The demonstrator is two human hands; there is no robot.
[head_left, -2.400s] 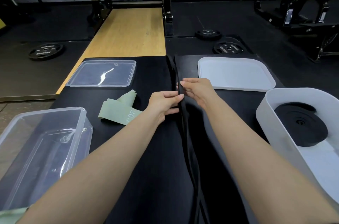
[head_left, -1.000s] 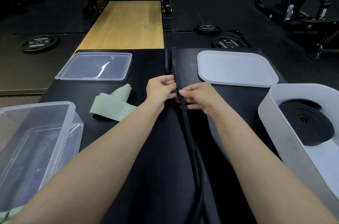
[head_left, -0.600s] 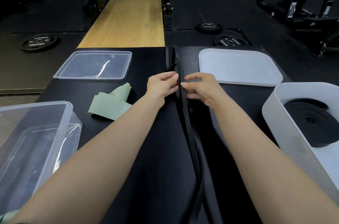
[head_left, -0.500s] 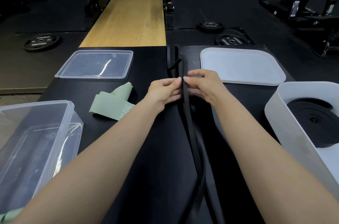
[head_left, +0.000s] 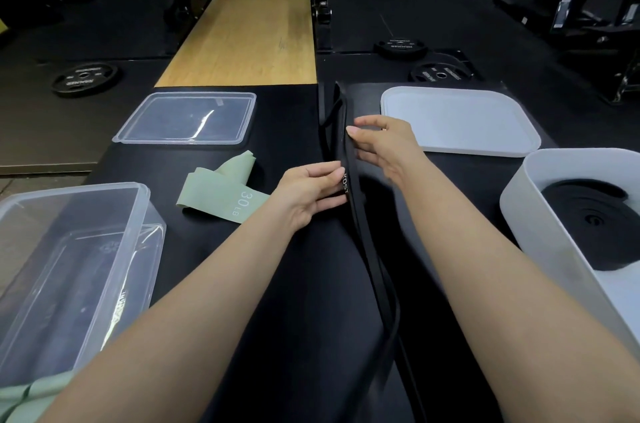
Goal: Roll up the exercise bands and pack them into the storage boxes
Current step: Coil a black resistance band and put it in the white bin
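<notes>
Left hand (head_left: 310,192): fingers curled onto the left edge of the black band (head_left: 349,180), thumb on top, pinching it at the white lettering; sits nearer the body than 0.5 s ago, no longer level with the right hand.
Right hand (head_left: 381,145): fingers straight and pressed together, tips against the band's right edge, farther up the strap than the left hand.
Black band: long flat loop lying lengthwise on the black mat (head_left: 284,284), raised on edge between the hands; far end loosely folded near the mat's far edge, near end running off the bottom of view.
Green band (head_left: 225,192): flat on the mat left of the left hand, "30 LB" print showing, position unchanged.
White box (head_left: 526,215): right side, holds a rolled black band (head_left: 595,218).
White lid (head_left: 460,121): beyond the right hand.
Clear box (head_left: 69,267): left; its clear lid (head_left: 187,118) lies apart, farther back.
</notes>
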